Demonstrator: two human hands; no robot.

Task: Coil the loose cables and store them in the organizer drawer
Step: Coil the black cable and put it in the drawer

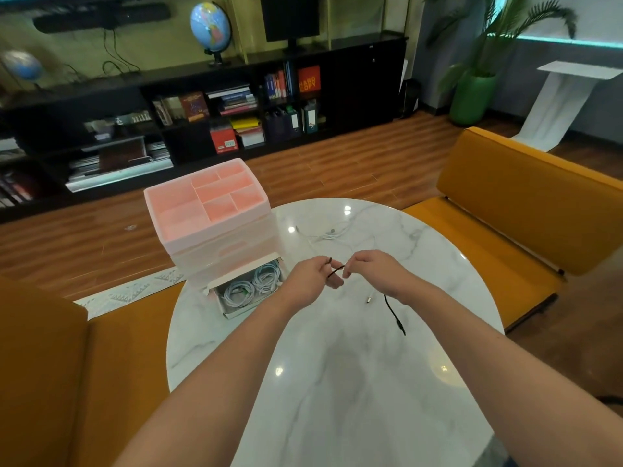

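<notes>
Round marble desk; the pink organizer's open drawer lies left of both hands. Left hand and right hand pinch a black cable stretched left–right between them – its tail trails right

Black cable held above bench, white cables loose beyond, two coiled white cables in open drawer – pink-topped organizer.

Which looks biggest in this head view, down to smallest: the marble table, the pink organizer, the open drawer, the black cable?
1. Marble table
2. Pink organizer
3. Open drawer
4. Black cable; partly hidden by the hands, but plainly the smallest.
</notes>
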